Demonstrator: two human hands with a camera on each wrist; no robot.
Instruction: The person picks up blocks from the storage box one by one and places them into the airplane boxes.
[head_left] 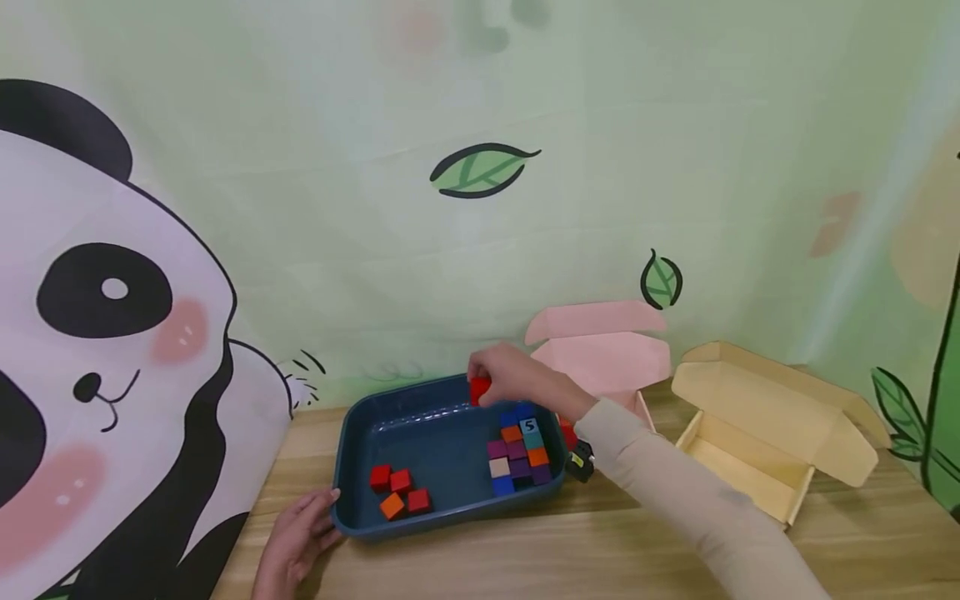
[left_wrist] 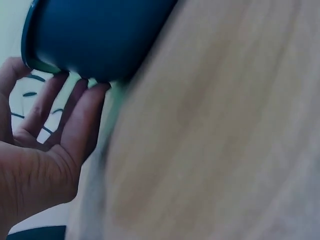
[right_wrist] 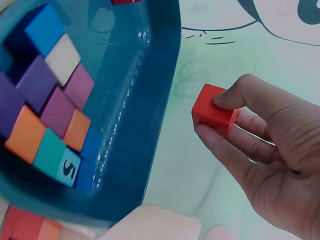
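My right hand pinches a red cube between thumb and fingers, above the far wall of a dark blue tray. With its fingertips, my left hand touches the outside of the tray at its near left corner; in the left wrist view the fingers lie fairly straight against the wall. At the tray's right end, several coloured cubes stand packed together, among them a light blue cube marked 5. Loose at the left are several red cubes and an orange cube.
An open pink box stands behind the right forearm, with red pieces partly seen beside the tray. Farther right is an open yellow box. A small black object lies by the tray's right end. Behind the wooden table hangs a panda-print backdrop.
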